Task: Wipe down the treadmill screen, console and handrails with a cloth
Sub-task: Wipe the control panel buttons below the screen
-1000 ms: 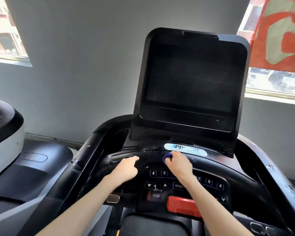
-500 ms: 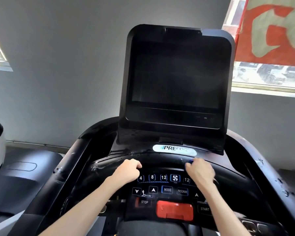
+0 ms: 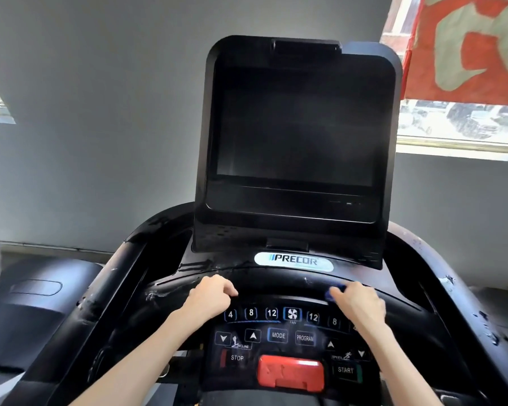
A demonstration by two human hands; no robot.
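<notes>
The treadmill's dark screen [image 3: 295, 127] stands upright above the black console [image 3: 279, 336] with its lit buttons. A curved black front handrail [image 3: 279, 284] runs above the buttons. My right hand [image 3: 357, 303] presses on the right part of this rail and grips a small blue cloth [image 3: 333, 292], most of it hidden under the fingers. My left hand [image 3: 210, 297] lies on the rail's left part with its fingers curled over the edge. Scuffed side handrails run down on the left [image 3: 100, 306] and right [image 3: 464, 315].
A red safety stop bar [image 3: 291, 373] sits at the console's bottom centre. A second machine [image 3: 35, 294] stands to the left. Behind is a grey wall [image 3: 100, 127], and a window with a red banner [image 3: 469, 54] is at the upper right.
My right hand has slid to the right along the front handrail with the blue cloth, uncovering the logo plate. My left hand's fingers have curled onto the rail.
</notes>
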